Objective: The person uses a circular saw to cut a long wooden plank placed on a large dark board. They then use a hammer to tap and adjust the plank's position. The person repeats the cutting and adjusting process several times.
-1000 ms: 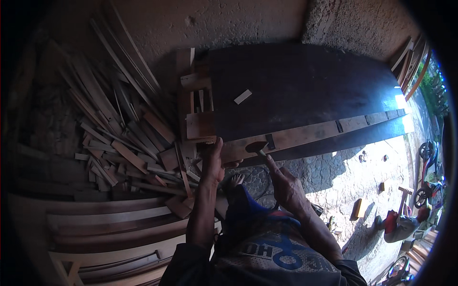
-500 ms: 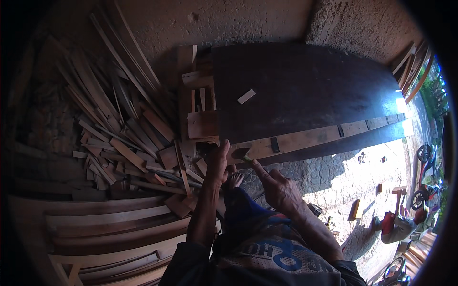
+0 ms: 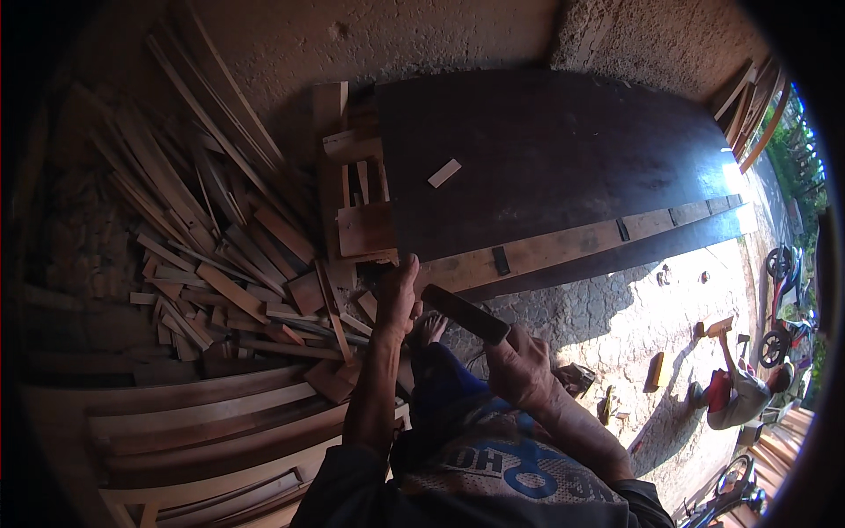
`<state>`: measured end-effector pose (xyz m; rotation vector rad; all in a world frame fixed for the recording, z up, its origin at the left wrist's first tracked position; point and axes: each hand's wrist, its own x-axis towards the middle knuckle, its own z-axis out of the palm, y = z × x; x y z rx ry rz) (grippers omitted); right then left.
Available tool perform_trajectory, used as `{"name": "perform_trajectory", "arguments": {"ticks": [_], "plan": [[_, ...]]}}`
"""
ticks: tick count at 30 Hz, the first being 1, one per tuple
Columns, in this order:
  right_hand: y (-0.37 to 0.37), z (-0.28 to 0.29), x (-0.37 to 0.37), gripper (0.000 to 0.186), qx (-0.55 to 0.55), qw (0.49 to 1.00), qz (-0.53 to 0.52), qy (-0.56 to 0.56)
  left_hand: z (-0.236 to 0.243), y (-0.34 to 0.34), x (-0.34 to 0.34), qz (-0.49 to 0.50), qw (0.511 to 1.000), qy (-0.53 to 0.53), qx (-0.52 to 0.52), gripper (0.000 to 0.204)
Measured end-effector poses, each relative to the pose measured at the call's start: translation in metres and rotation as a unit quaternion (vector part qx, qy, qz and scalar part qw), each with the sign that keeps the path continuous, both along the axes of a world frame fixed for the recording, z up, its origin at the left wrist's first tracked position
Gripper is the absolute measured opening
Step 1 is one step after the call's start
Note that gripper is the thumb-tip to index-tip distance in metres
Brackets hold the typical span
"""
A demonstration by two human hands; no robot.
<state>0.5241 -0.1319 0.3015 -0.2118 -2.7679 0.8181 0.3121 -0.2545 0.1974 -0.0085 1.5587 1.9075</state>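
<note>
My right hand (image 3: 521,370) is closed round the end of a flat dark bar-shaped tool (image 3: 466,314), whose exact kind I cannot tell. The bar slants up and left, its far end close to my left hand (image 3: 398,304). That hand is closed with its thumb upward, at the near left corner of a big dark panel (image 3: 546,158); what its fingers hold is hidden. Along the panel's near side runs a pale wooden strip (image 3: 563,245) with several dark crosspieces. A small pale wood block (image 3: 444,173) lies on top of the panel.
Scrap wood (image 3: 211,273) is heaped on the left, with curved wooden frames (image 3: 194,422) below it. A rough wall (image 3: 422,40) stands behind the panel. At the right, another person (image 3: 739,396) crouches on sunlit ground near motorbikes (image 3: 776,348). My bare foot (image 3: 431,327) is below the panel edge.
My right hand has drawn back a little from the strip and turned the tool, so its long flat side now shows. My left hand stays nearly in place. The other person has moved an arm.
</note>
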Motion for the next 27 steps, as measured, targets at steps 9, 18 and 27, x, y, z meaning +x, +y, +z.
{"name": "perform_trajectory", "arguments": {"ticks": [9, 18, 27], "plan": [[0.012, 0.014, -0.001, 0.074, -0.018, 0.998, -0.047, -0.029, 0.018, 0.004, -0.007, -0.039, 0.997, 0.021, -0.066, 0.041], [0.114, -0.125, 0.054, 0.036, -0.445, 0.711, -0.463, 0.286, -0.034, -0.070, 0.011, -0.021, 0.995, 0.027, -0.090, 0.041], [0.159, -0.175, 0.060, 0.022, -0.566, 0.603, -0.420, 0.375, 0.014, -0.125, -0.019, -0.385, 0.869, 0.025, -0.308, 0.052]]}}
